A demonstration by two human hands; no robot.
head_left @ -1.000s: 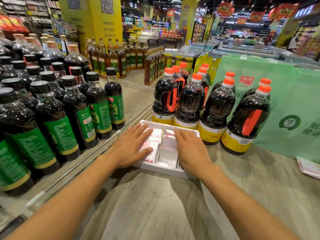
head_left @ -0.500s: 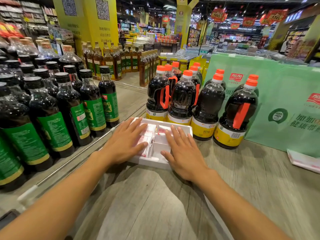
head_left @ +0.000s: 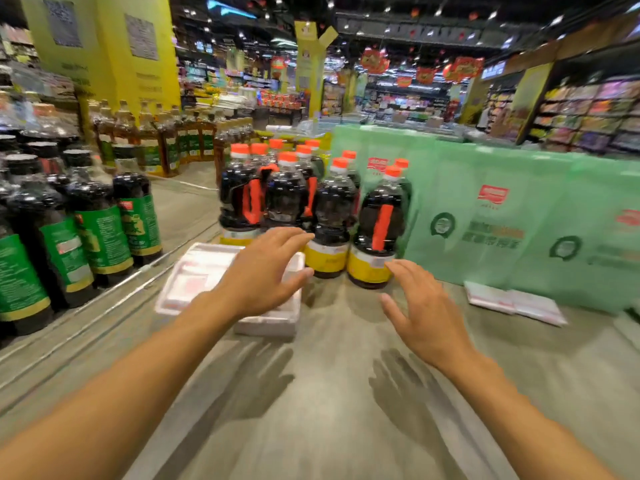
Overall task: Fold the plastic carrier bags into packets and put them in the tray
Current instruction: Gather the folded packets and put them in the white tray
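Tray [head_left: 194, 282] partly under left grip [head_left: 263, 271], fingers apart, empty | right grip [head_left: 426, 313] apart, empty, right of tray

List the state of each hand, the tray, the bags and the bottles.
left hand: open, fingers spread, above the tray.
right hand: open, empty, above the counter.
tray: on the counter, pink-and-white packets inside, blurred.
flat bags: lying on the counter, right of the tray.
orange-capped bottles: upright, capped.
green-labelled bottles: upright, capped.
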